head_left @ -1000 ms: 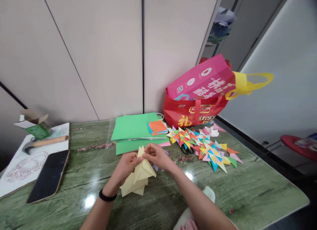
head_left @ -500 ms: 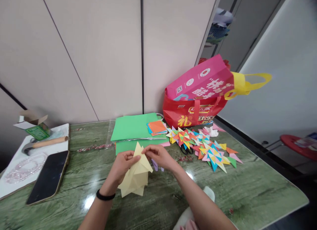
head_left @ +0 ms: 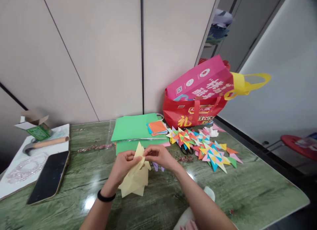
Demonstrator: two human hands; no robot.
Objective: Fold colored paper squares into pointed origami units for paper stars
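Note:
A pale yellow folded paper piece [head_left: 136,169] is pinched upright between the thumb and fingers of my left hand [head_left: 125,164]. My right hand [head_left: 158,156] is closed at its upper right edge, thumb and forefinger pressed together on the paper. Below the hands, several pale yellow paper sheets [head_left: 135,183] lie fanned out on the table, partly covered by the folded piece. Purple paper pieces [head_left: 157,166] show just under my right hand. A stack of green paper [head_left: 135,127] lies behind the hands, with small orange and blue squares [head_left: 158,127] on its right corner.
Colourful folded paper stars [head_left: 213,154] lie to the right, near black-handled scissors [head_left: 186,150]. A red bag [head_left: 195,111] with a pink bag [head_left: 200,78] stands behind. On the left are a phone [head_left: 49,177], a sickle [head_left: 47,143], and a green box [head_left: 37,127].
The folded paper piece has turned and narrowed in my hands, its right flap no longer spread to the right. Both hands stay in nearly the same place.

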